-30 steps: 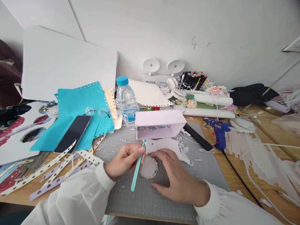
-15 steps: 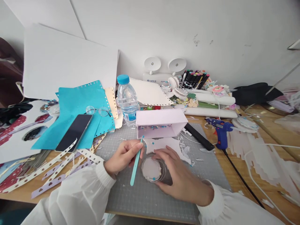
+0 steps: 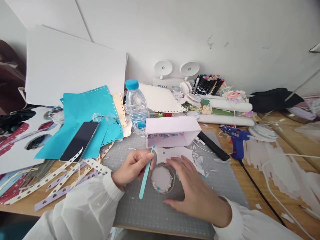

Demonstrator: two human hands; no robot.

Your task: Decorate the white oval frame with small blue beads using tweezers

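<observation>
"What's moving?"

"The blue star [image 3: 158, 188] is sitting further left round the white disc's [image 3: 162, 178] rim than half a second ago, and the right hand [image 3: 193, 190] is opening away from it."

"What could go wrong?"

"I'd guess the disc could skid across the grey cutting mat [image 3: 150, 213] if the fingers are knocking its clear edge. A bump from the turquoise stick [image 3: 144, 181] might dislodge the star."

"And the hands?"

"The left hand [image 3: 135, 166] is pinching the stick between thumb and fingers, its lower end slanting toward the person. The right is arching, thumb and fingers spreading, just beside the disc, which is lying between both hands. Whether a fingertip is touching it, I can't tell. The lilac box [image 3: 172, 125] is resting beyond."
</observation>
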